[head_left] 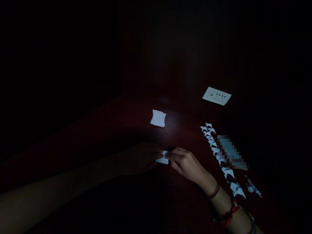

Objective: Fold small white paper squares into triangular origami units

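Observation:
A small piece of white paper [165, 159] lies low over the dark red table between my two hands. My left hand [142, 159], deep in shadow, grips its left side with the fingertips. On the right side, my right hand [185, 162] is closed with bent fingers on the paper's edge. Part of the sheet is hidden under the fingers, and its folds are too dim to make out. Beyond my hands rests a stack of white paper squares [158, 118].
At the right, a row of folded white paper pieces [214, 149] runs toward me, beside a blurred-out bluish object [231, 151]. Small pale scraps [253, 188] lie nearer. A white socket plate [216, 96] is on the dark wall behind. Much of the surroundings is black.

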Tool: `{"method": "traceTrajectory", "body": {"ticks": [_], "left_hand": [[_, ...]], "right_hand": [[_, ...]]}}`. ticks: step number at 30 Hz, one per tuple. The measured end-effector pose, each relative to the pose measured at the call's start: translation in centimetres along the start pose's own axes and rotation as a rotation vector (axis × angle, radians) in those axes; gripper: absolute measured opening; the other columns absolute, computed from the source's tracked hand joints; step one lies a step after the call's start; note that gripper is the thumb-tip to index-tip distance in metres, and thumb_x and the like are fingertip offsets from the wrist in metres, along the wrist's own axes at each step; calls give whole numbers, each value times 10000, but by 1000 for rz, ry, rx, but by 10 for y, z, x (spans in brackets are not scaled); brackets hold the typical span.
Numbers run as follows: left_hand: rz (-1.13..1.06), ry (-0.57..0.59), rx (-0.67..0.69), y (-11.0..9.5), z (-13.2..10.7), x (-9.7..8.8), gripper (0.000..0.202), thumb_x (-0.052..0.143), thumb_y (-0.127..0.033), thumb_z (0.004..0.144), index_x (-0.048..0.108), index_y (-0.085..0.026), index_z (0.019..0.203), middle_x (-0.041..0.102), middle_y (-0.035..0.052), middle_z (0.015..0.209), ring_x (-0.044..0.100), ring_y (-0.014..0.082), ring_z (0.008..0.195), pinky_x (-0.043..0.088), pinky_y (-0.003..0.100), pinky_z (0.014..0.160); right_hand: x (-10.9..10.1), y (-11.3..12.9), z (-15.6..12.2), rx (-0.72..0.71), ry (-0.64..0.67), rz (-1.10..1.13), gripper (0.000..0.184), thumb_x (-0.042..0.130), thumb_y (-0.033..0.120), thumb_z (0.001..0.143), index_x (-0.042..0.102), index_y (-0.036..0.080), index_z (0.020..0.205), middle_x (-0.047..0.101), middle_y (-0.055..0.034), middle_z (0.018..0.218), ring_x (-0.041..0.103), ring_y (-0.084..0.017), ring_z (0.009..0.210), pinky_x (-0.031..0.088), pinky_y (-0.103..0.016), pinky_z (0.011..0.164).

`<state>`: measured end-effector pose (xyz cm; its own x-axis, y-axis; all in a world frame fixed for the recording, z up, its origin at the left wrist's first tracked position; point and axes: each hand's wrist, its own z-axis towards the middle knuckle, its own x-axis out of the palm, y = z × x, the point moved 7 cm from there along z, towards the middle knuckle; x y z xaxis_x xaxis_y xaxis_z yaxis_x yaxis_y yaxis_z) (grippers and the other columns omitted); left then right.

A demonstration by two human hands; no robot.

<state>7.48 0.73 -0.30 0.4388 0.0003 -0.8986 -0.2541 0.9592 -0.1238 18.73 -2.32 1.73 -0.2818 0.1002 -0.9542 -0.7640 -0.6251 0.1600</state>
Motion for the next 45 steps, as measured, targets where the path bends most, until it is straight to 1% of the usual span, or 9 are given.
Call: {"method": "traceTrajectory", "body": {"ticks": [4, 7, 11, 15, 19, 25, 31, 39, 45], "left_hand": [[8, 30, -4, -1, 1, -2, 344, 458, -218, 837, 467, -203, 1181, 529, 37, 1190, 451, 206, 1108, 339, 352, 937], [30, 69, -4, -3, 4, -5, 316, 447, -213, 842, 493, -196, 1155, 535, 42, 1181, 463, 211, 1092, 351, 355, 927], [42, 89, 24, -5, 5, -3, 323, 435, -187, 840, 485, -185, 1159, 528, 46, 1187, 456, 215, 1095, 343, 362, 937], [41, 90, 32, -3, 4, 3, 315, 418, -174, 846, 492, -175, 1152, 519, 62, 1195, 429, 220, 1119, 335, 364, 943], [-21, 91, -2, -3, 3, 2, 297, 419, -185, 853, 508, -180, 1137, 517, 56, 1197, 423, 214, 1133, 308, 364, 965], [-49, 82, -23, -6, 3, -4, 294, 394, -187, 866, 511, -187, 1136, 465, 53, 1257, 368, 217, 1194, 293, 367, 976], [-75, 85, -29, -7, 6, -5, 319, 369, -163, 868, 482, -184, 1165, 509, 46, 1217, 423, 185, 1154, 328, 333, 945], [-93, 101, -17, -8, 5, -7, 319, 379, -170, 864, 501, -215, 1155, 502, 16, 1230, 415, 178, 1163, 321, 312, 950], [-87, 106, -18, -6, 6, -5, 309, 392, -178, 857, 524, -218, 1134, 496, 19, 1238, 410, 189, 1168, 319, 327, 949]], "right_hand": [[0, -3, -1, 24, -33, 74, 186, 438, 170, 850, 597, 163, 947, 582, -53, 869, 530, -142, 830, 424, -253, 766], [0, -8, 0, 70, -89, 215, 191, 429, 154, 851, 606, 172, 920, 588, -39, 846, 540, -120, 771, 433, -226, 710], [-1, -17, 4, 178, -194, 379, 177, 462, 143, 807, 603, 174, 909, 589, -13, 761, 538, -109, 682, 430, -210, 631], [2, -24, 6, 296, -256, 455, 223, 485, 113, 743, 594, 162, 931, 573, 7, 695, 523, -101, 624, 421, -201, 602], [3, -27, 6, 333, -268, 444, 217, 483, 92, 716, 604, 159, 883, 561, 10, 680, 511, -102, 619, 412, -203, 611], [2, -27, 8, 322, -263, 407, 207, 458, 79, 727, 593, 160, 862, 570, 0, 708, 516, -107, 643, 401, -203, 611], [5, -29, 7, 328, -283, 396, 239, 450, 64, 710, 547, 157, 907, 564, 0, 710, 518, -102, 624, 404, -201, 600], [6, -35, 7, 365, -271, 395, 206, 450, 75, 693, 548, 157, 855, 567, 5, 684, 519, -101, 602, 403, -200, 579], [8, -38, 7, 383, -257, 426, 198, 453, 75, 692, 540, 153, 852, 570, 4, 689, 522, -100, 602, 406, -201, 580]]}}
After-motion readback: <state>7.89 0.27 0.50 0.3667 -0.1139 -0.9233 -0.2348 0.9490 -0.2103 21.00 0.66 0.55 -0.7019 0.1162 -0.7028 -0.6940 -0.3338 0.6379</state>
